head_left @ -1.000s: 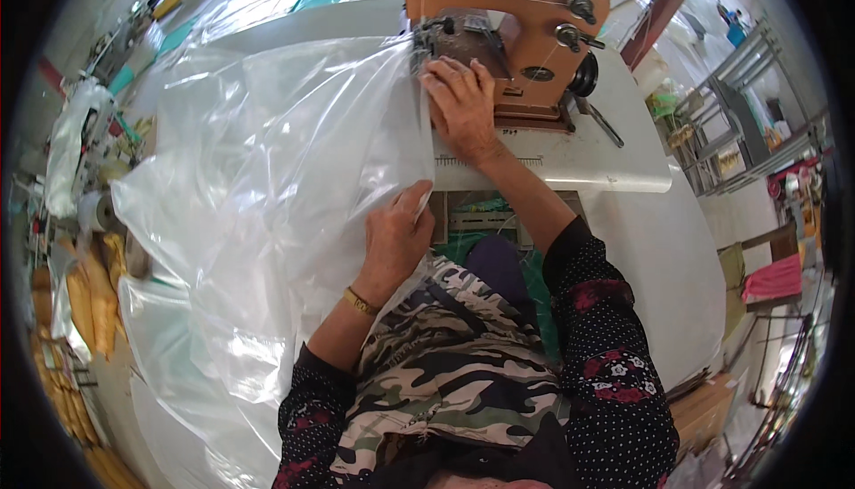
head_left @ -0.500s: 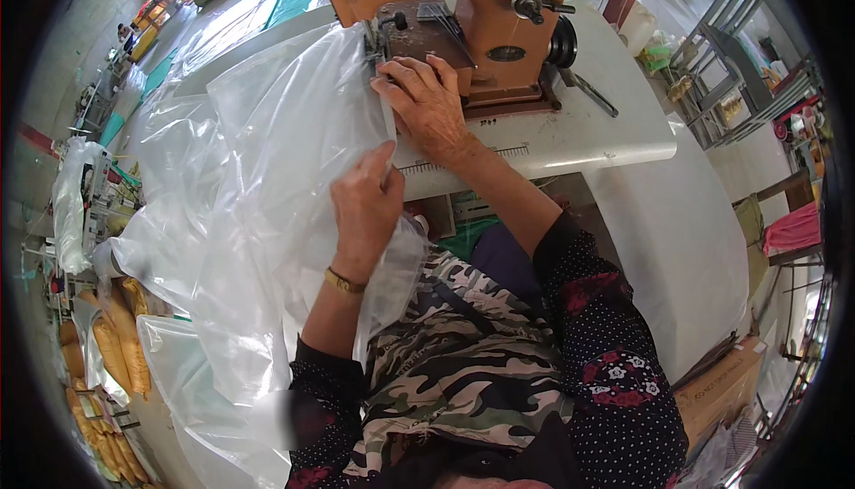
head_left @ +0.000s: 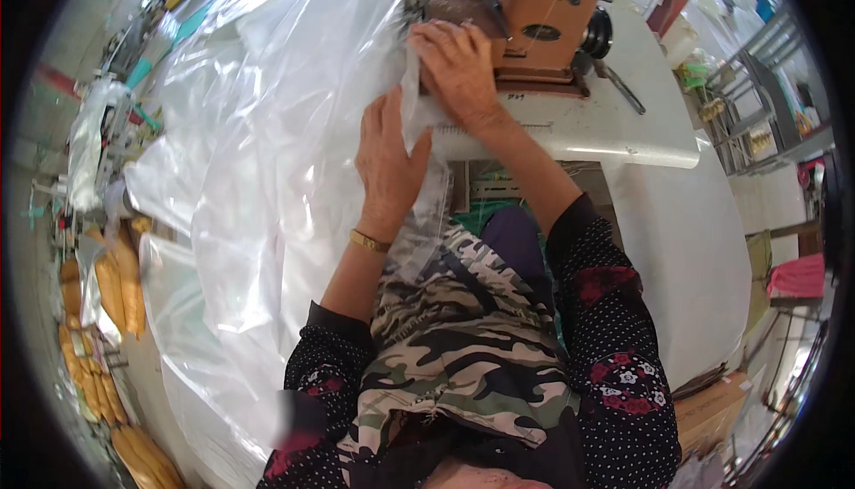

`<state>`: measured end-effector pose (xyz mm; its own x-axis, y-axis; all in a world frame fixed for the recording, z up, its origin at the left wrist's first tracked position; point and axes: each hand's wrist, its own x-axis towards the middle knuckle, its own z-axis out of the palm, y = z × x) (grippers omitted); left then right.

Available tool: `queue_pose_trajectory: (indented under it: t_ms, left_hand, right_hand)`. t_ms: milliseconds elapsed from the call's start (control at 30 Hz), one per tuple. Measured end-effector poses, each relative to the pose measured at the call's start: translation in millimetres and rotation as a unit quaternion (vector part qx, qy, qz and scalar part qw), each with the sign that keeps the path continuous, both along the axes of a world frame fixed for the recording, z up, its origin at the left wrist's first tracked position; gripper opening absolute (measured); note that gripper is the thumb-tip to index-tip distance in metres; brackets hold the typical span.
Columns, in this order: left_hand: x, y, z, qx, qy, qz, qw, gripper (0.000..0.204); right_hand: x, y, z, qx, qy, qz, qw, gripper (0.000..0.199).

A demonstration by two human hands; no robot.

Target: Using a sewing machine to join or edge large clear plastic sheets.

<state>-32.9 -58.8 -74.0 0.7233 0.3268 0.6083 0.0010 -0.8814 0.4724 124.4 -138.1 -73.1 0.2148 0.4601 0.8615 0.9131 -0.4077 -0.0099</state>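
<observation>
A large clear plastic sheet (head_left: 258,168) spreads over the left of the table and hangs toward my lap, its right edge running up to the needle area of a brown sewing machine (head_left: 525,8). My left hand (head_left: 389,164) lies on the sheet near that edge, fingers stretched forward and thumb apart. Just in front of the machine's bed, my right hand (head_left: 459,70) has bent fingers closed over the sheet's edge. The thumb's grip underneath is partly hidden. Folds of the sheet also hang beside my left wrist.
The white table (head_left: 614,133) has a printed ruler scale near its front edge. A metal lever (head_left: 623,88) lies right of the machine, by its black handwheel (head_left: 597,33). Orange-yellow bundles (head_left: 116,284) rest at the far left, and a cardboard box (head_left: 712,409) stands at lower right.
My left hand has slid forward along the sheet, its fingers straightening out. The right hand stays by the needle, fingers drawn closer together. The whole view has shifted, so the machine sits higher and farther right.
</observation>
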Motion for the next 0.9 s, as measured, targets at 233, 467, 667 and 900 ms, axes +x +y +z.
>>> queue_pose_trajectory:
  t_ms: [233, 467, 667, 900]
  left_hand:
    - [-148, -6, -63, -0.023, 0.099, 0.068, 0.992, 0.058]
    - [-228, 3, -77, -0.004, 0.018, 0.145, 0.989, 0.032]
    - [-247, 25, -58, -0.389, 0.063, 0.005, 0.919, 0.008]
    - [-245, 30, -62, -0.363, 0.089, -0.037, 0.927, 0.014]
  right_hand:
    - [-78, -54, -34, 0.092, 0.16, 0.143, 0.972, 0.041]
    - [-162, -55, -140, 0.196, 0.424, 0.007, 0.884, 0.029]
    - [-164, -44, -120, 0.08, 0.601, 0.086, 0.79, 0.021]
    - [-200, -125, -61, -0.005, 0.637, 0.312, 0.705, 0.028]
